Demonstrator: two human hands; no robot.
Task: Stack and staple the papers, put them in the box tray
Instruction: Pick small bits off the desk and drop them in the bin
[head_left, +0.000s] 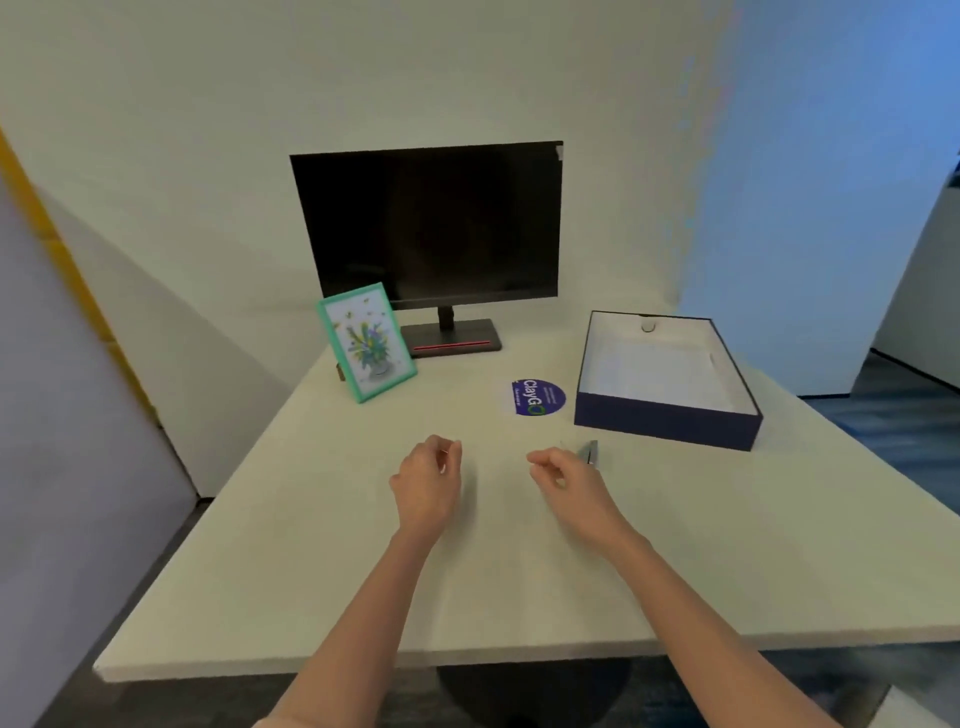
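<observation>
A dark blue box tray (670, 418) with a white inside stands at the right of the white table. White paper (660, 371) lies flat inside it. My left hand (428, 483) and my right hand (566, 480) hover side by side over the table's middle, fingers loosely curled and holding nothing. Just beyond my right hand a small grey stapler (589, 452) rests on the table, partly hidden by my fingers.
A dark monitor (431, 228) stands at the back of the table (311, 571). A green-framed flower picture (366, 343) leans to its left. A round blue sticker (537, 397) lies left of the tray. The table's front edge is near me.
</observation>
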